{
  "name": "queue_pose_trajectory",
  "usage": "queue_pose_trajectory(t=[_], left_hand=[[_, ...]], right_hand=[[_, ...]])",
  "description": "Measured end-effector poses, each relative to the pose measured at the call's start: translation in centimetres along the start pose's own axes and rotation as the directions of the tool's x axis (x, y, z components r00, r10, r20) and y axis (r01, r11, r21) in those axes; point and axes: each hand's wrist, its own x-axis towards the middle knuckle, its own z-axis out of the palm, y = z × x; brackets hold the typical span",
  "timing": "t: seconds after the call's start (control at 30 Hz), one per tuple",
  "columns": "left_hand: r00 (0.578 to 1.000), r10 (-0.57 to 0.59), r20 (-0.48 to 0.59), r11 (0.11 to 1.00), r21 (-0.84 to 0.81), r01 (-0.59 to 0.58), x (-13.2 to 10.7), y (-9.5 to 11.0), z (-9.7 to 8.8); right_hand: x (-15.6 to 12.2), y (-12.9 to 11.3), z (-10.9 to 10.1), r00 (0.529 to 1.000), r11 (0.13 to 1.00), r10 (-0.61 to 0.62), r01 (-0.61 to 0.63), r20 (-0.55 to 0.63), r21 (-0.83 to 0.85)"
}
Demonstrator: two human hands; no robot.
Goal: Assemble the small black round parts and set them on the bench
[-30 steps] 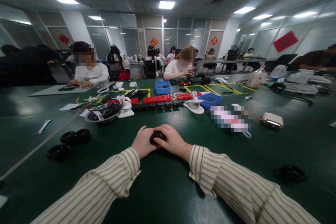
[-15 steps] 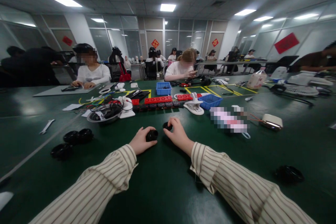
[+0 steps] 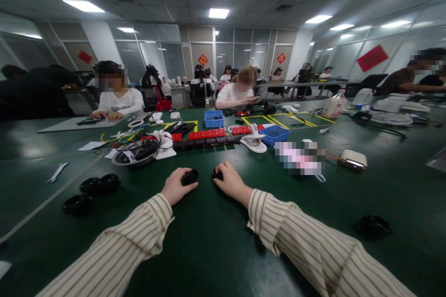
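Note:
My left hand (image 3: 176, 187) rests on the green table (image 3: 209, 241) with its fingers curled round a small black round part (image 3: 190, 177). A little to the right, my right hand (image 3: 230, 182) is closed on a second small black part (image 3: 217, 175), mostly hidden by the fingers. The two hands are a short gap apart. Both forearms wear striped sleeves.
Black round pieces (image 3: 94, 185) lie at the left, another black piece (image 3: 373, 226) at the right. Ahead are a metal bowl of cables (image 3: 134, 154), red and black power strips (image 3: 205, 137), blue bins (image 3: 275, 133), a white clamp (image 3: 253, 141) and a wrench (image 3: 57, 171). Other people sit across the table.
A second ago both hands were together on one black object. They have drawn apart, each now with a black part, and the left hand has shifted left.

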Motion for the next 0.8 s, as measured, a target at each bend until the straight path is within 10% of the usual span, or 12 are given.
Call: queue_pose_trajectory(t=[0.8], left_hand=[[0.982,0.186,0.008,0.982,-0.002,-0.186,-0.3,0.8,0.6]], right_hand=[[-0.5,-1.2,-0.2,0.969,0.98,-0.197,0.19,0.15,0.059]])
